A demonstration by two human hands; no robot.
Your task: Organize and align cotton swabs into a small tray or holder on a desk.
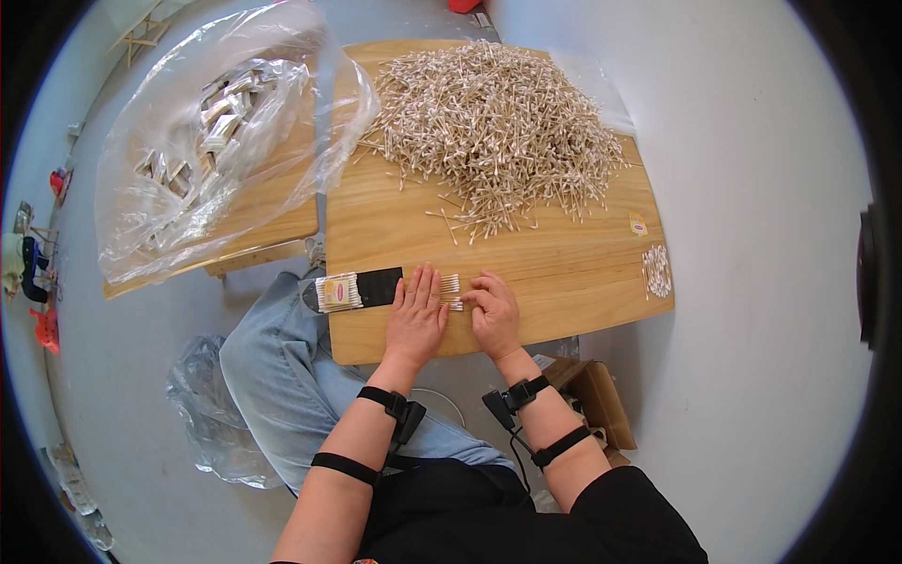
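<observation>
My left hand [416,315] lies flat, fingers spread, on a small row of swabs [451,289] at the near edge of the desk [564,273]. My right hand [492,315] touches the same row from the right, its grip narrow, fingertips pinched on the swab ends. A black sleeve [376,287] lies just left. The swab heap [498,127] sits far; a bag [216,132] far left.

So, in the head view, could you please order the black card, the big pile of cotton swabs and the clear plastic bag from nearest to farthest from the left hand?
From the left hand:
1. Black card, touching its fingers on the left.
2. Big pile of cotton swabs, farther back on the wooden table.
3. Clear plastic bag, far back-left on the other table.
</observation>
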